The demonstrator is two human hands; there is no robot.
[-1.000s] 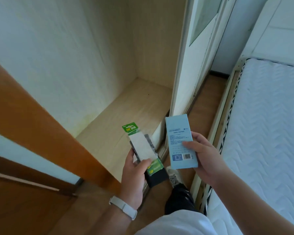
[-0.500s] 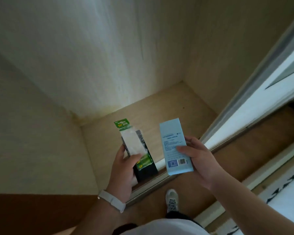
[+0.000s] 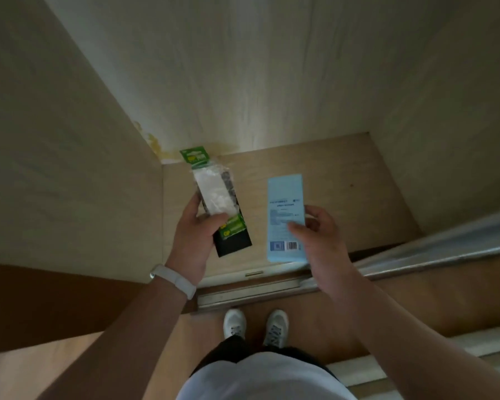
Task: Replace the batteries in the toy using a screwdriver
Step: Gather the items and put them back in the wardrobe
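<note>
The person wears a slim white band (image 3: 173, 280) on the left wrist, a plain white top (image 3: 266, 376), dark legwear (image 3: 234, 349) beyond it, and white lace-up trainers (image 3: 234, 323) with grey-patterned laces.

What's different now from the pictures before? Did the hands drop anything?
Nothing dropped. The view swung toward the cupboard and down, so both shoes now show. The left hand still grips the battery pack, and the right hand still holds the blue box.
</note>
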